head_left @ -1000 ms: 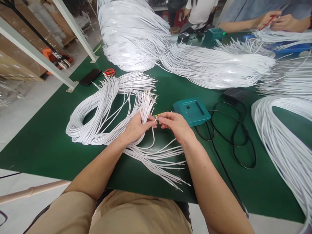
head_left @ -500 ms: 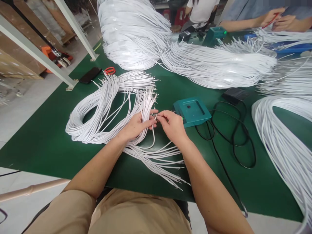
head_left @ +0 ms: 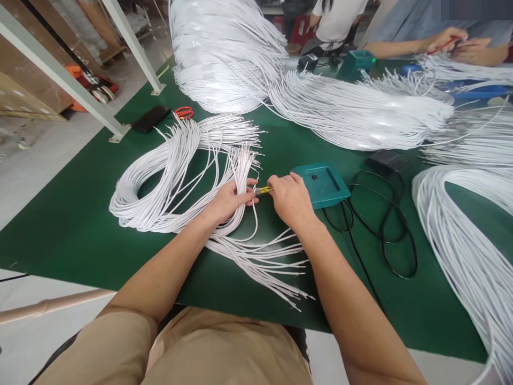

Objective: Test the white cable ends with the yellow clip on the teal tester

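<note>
My left hand (head_left: 230, 199) is closed around a sheaf of white cable ends (head_left: 240, 168) that belong to a looped bundle of white cables (head_left: 160, 176) lying on the green table (head_left: 72, 230). My right hand (head_left: 289, 199) is closed on the tip of one cable, where a short yellow wire end (head_left: 264, 189) shows between the two hands. A teal box device (head_left: 323, 184) sits right beside my right hand. Loose cable tails (head_left: 272, 267) fan out below my wrists.
Big heaps of white cable (head_left: 352, 112) lie across the back and the right edge (head_left: 465, 240). A black cord (head_left: 380, 235) loops right of the teal box. Red scissors (head_left: 184, 112) and a phone (head_left: 150, 118) lie far left. Another person's hands (head_left: 452, 43) work at the far right.
My right hand has moved a little right toward the teal box, drawing a yellow wire end out between the hands. The left hand keeps its grip on the cable ends.
</note>
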`<state>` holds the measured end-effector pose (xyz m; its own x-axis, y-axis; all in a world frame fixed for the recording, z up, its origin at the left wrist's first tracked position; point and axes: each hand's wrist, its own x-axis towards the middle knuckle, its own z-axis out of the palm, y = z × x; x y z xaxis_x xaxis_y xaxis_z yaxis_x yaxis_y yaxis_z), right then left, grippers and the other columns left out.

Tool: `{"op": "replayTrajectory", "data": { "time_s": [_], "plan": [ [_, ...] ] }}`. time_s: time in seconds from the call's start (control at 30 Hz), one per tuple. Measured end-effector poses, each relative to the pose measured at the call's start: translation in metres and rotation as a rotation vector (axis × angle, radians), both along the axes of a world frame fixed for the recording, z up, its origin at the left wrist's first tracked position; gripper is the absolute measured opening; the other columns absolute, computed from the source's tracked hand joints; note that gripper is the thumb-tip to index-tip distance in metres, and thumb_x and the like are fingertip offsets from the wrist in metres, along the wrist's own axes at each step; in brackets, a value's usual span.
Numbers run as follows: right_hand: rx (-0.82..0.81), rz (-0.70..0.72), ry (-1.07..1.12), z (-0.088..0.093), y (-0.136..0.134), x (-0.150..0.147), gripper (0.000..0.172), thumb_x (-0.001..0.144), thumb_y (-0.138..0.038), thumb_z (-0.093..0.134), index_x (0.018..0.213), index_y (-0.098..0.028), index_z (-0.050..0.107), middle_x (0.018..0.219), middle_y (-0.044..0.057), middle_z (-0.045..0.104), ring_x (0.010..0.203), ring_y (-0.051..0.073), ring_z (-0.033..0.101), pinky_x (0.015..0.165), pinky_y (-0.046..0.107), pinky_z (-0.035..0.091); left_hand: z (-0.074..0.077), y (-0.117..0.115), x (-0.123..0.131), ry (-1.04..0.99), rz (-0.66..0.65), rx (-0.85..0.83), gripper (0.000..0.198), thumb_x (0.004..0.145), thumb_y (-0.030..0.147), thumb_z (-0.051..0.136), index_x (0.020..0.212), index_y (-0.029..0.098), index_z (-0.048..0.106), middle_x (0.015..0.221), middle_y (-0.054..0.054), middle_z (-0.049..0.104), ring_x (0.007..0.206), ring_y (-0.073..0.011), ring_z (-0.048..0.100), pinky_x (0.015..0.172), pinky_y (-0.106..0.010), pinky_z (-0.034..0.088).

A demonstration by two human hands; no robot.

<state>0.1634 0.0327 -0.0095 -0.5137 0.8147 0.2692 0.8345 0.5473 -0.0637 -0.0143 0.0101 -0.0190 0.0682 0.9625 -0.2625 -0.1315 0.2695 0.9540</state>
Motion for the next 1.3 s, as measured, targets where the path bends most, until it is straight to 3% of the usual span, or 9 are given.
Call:
{"op": "replayTrajectory", "data": {
  "time_s": [0.23,0.4,0.77,0.83,0.9,0.97,1.03,1.1,1.3],
  "plan": [
    [-0.106,0.013,-0.095,0.006,0.012,0.003,0.019,0.083,-0.006,0.045,0.089,-0.014,0.062,0.082,0.011,0.068,0.083,0.024,0.055,0.081,0.034,0.031,-0.013,0.004,0.0,0.011,0.002,-0.001,0.042,0.069,0.018,0.074,0.109,0.014,0.062,0.077,-0.001,0.066,0.072,-0.0145,0.07,0.079,-0.031,0.056],
    [-0.111,-0.002,-0.127,0.009,0.013,0.004,0.02,0.081,-0.006,0.047,0.09,-0.014,0.063,0.079,0.013,0.065,0.088,0.026,0.052,0.074,0.035,0.031,-0.015,0.007,0.003,0.065,0.027,-0.023,0.039,0.069,0.016,0.074,0.106,0.013,0.063,0.079,-0.002,0.068,0.073,-0.0159,0.072,0.073,-0.027,0.058],
    [-0.129,-0.043,-0.156,0.012,0.013,0.001,0.02,0.085,-0.01,0.047,0.092,-0.014,0.065,0.074,0.013,0.064,0.088,0.028,0.053,0.076,0.037,0.037,-0.027,0.01,0.002,0.258,0.023,0.004,0.033,0.071,0.019,0.073,0.102,0.013,0.064,0.081,-0.005,0.072,0.074,-0.0195,0.073,0.072,-0.03,0.06],
    [-0.115,-0.026,-0.111,0.012,0.011,0.003,0.018,0.086,-0.013,0.048,0.092,-0.015,0.065,0.081,0.013,0.067,0.094,0.028,0.055,0.085,0.04,0.039,-0.026,0.01,0.003,0.262,0.025,0.007,0.032,0.071,0.018,0.072,0.101,0.013,0.064,0.081,-0.005,0.071,0.074,-0.0199,0.073,0.072,-0.03,0.06],
    [-0.023,-0.047,-0.03,0.011,0.008,0.008,0.02,0.088,-0.017,0.047,0.098,-0.015,0.065,0.1,0.014,0.069,0.109,0.029,0.053,0.102,0.047,0.032,-0.023,0.009,0.004,0.251,0.036,-0.008,0.032,0.07,0.017,0.072,0.1,0.012,0.064,0.082,-0.005,0.071,0.073,-0.0202,0.073,0.071,-0.03,0.06],
    [0.106,-0.164,0.038,0.006,0.007,0.014,0.029,0.091,-0.02,0.044,0.115,-0.013,0.061,0.125,0.016,0.062,0.126,0.031,0.044,0.112,0.056,0.018,-0.02,0.008,0.005,0.242,0.04,-0.023,0.033,0.069,0.017,0.073,0.1,0.012,0.063,0.084,-0.006,0.071,0.073,-0.0201,0.073,0.071,-0.03,0.06],
    [0.184,-0.321,0.066,0.0,0.006,0.021,0.04,0.094,-0.024,0.041,0.13,-0.01,0.051,0.14,0.02,0.05,0.135,0.035,0.036,0.111,0.063,0.014,-0.018,0.008,0.005,0.246,0.028,-0.029,0.034,0.068,0.018,0.074,0.1,0.012,0.063,0.086,-0.007,0.071,0.073,-0.0201,0.073,0.072,-0.031,0.06],
    [0.189,-0.396,0.059,-0.006,0.006,0.025,0.048,0.095,-0.03,0.04,0.138,-0.01,0.044,0.144,0.022,0.045,0.138,0.037,0.032,0.109,0.066,0.017,-0.017,0.008,0.003,0.259,0.012,-0.031,0.033,0.069,0.019,0.074,0.1,0.012,0.063,0.085,-0.007,0.072,0.074,-0.0201,0.073,0.073,-0.031,0.06],
    [0.157,-0.369,0.107,-0.01,0.008,0.029,0.047,0.095,-0.032,0.043,0.138,-0.012,0.046,0.144,0.018,0.047,0.138,0.034,0.034,0.112,0.06,0.019,-0.015,0.006,-0.004,0.188,0.014,-0.017,0.036,0.068,0.022,0.077,0.1,0.014,0.062,0.084,-0.005,0.07,0.073,-0.0184,0.072,0.072,-0.029,0.058]
  ]
}}
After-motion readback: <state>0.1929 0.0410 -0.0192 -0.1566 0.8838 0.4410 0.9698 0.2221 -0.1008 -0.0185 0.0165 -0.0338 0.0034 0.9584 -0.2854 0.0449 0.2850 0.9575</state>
